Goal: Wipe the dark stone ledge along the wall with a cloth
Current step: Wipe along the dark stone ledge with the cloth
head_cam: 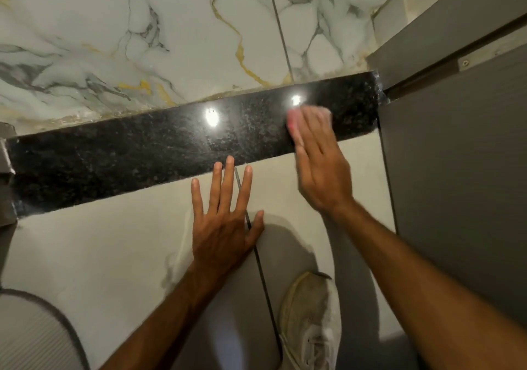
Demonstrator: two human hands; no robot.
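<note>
A dark speckled stone ledge (128,164) runs across the middle of the frame from the left edge up toward the right, below a white marble-patterned wall (142,41) with grey and gold veins. Two bright light reflections sit on its polished top.

The right hand (319,164) lies flat at the right part of the ledge, palm down, its fingers (310,124) stretched out and pressing a pale cloth (293,118) with a pinkish edge onto the stone. The cloth and fingertips are blurred, and only a little of the cloth shows around the fingers, so I cannot tell whether they grip it or only press on it.

The left hand (225,221) is spread open at the centre of the frame, holding nothing, resting flat on the light tiled face (99,249) below the ledge, with the middle fingertips reaching the ledge's front edge.

A grey panel (456,198) fills the right side of the frame. A white shoe (310,321) appears at the lower centre-right, and a ribbed grey rounded object (31,335) at the lower left.
</note>
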